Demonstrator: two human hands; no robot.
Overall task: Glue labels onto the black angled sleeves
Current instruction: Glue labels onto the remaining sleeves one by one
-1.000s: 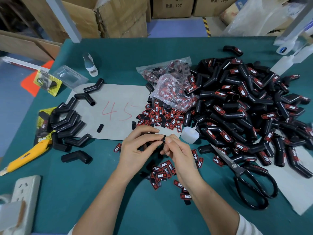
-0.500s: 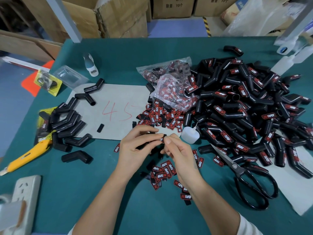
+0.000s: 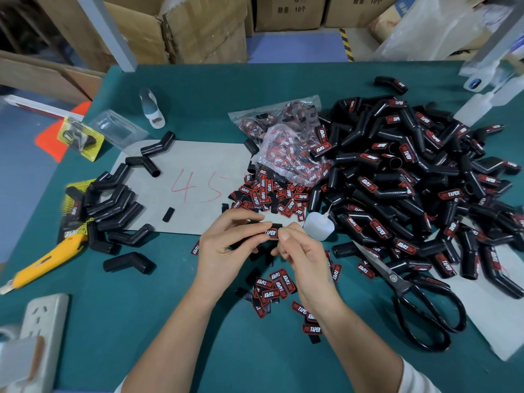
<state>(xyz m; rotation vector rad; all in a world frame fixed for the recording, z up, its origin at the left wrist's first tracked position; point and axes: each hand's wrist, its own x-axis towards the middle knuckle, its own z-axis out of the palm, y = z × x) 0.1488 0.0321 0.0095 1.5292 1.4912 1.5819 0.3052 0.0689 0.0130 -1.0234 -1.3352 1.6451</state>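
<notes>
Left hand (image 3: 226, 245) is gripping a black sleeve (image 3: 256, 232) above the counter's (image 3: 119, 321) near-middle, fingers curled round it. Right hand (image 3: 303, 251) is pinching a red-black label (image 3: 270, 233) against the sleeve's end, thumb on top. Loose labels (image 3: 273, 286) are lying under the hands. Glue bottle (image 3: 317, 225) is sitting just right of the hands. Labelled sleeves (image 3: 411, 177) are piling toward the right edge, bare ones (image 3: 113, 205) toward the left. Scissors (image 3: 419, 304) are lying near the right edge.
</notes>
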